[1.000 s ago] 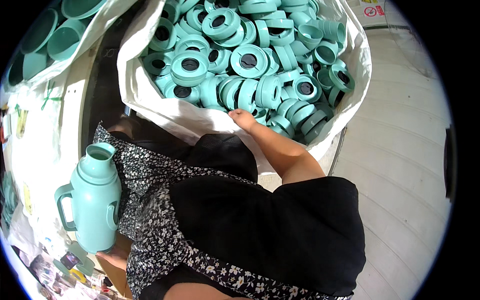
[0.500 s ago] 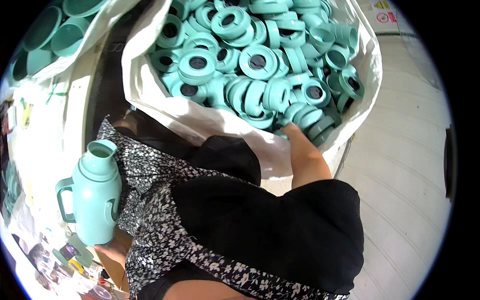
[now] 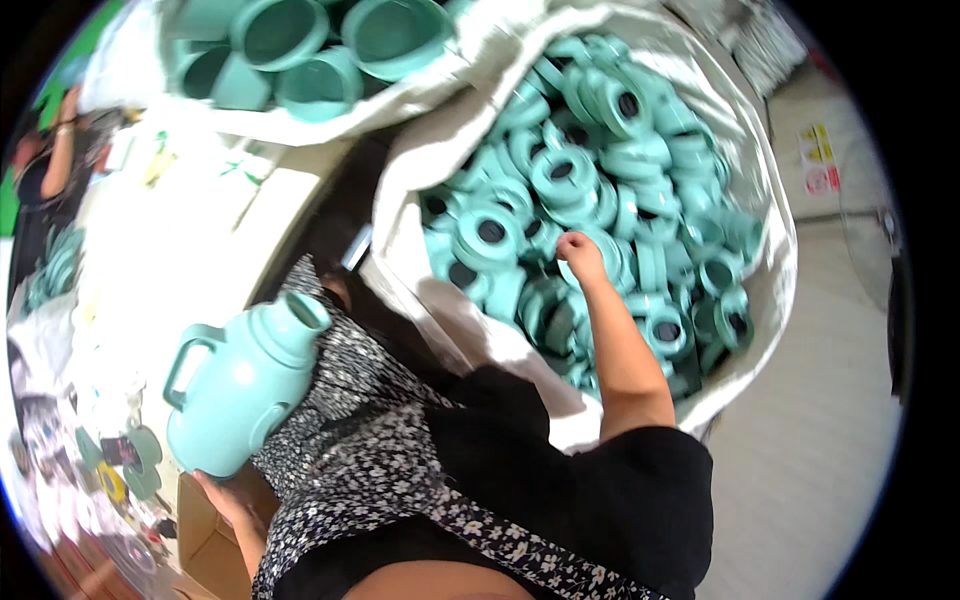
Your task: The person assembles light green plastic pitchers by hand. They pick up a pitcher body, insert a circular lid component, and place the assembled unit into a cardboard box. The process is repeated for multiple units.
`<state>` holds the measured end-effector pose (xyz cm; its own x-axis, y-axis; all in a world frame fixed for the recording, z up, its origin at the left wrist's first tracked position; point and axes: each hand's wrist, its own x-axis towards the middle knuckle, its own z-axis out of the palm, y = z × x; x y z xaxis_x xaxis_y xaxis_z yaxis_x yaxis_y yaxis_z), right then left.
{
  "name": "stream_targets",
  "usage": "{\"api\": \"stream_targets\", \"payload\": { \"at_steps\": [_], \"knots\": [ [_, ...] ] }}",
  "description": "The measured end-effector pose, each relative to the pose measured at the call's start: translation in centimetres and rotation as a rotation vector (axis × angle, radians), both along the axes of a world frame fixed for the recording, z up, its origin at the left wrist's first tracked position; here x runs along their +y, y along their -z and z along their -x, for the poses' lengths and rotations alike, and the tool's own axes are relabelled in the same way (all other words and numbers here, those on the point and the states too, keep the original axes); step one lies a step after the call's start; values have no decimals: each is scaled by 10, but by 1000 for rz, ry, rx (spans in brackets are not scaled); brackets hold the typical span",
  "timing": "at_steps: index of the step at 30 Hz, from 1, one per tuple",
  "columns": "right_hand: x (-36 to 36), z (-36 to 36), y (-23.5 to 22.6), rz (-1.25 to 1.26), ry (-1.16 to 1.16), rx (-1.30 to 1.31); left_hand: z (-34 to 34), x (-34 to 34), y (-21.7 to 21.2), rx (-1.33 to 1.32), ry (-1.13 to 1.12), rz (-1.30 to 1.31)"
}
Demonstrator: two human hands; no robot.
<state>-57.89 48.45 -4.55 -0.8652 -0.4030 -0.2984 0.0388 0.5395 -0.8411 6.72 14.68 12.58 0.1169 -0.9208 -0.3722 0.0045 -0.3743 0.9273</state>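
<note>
A teal vacuum jug point(image 3: 245, 385), with a side handle and an open spout, leans to the right beside my floral apron. My left hand point(image 3: 228, 495) is closed round its base, with some fingers hidden behind it. Over a big white sack point(image 3: 425, 300) full of teal ring-shaped plastic parts point(image 3: 490, 232), many with black centres, my right arm stretches out. My right hand point(image 3: 582, 258) is closed above the pile, in front of one pale teal ring. Whether its fingers hold anything I cannot make out.
Another white sack point(image 3: 330, 125) at the upper left holds teal cups point(image 3: 395, 35). A white worktop point(image 3: 205, 250) runs along my left, with a cardboard box point(image 3: 215, 540) near the bottom. At the far left another person's arm point(image 3: 62, 155) shows. Warning stickers point(image 3: 820, 160) are at right.
My right hand has come up from the sack's near edge to above the middle of the pile. The view has turned, and the jug now tilts more to the right.
</note>
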Motion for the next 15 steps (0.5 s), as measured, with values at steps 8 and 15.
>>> {"api": "stream_targets", "payload": {
  "at_steps": [8, 15],
  "knots": [
    [-248, -75, -291, 391, -381, 1093, 44, 9, -34, 511, -301, -41],
    [-342, 29, -312, -218, -567, 1248, 14, 5, -14, 383, -148, 50]
  ]
}}
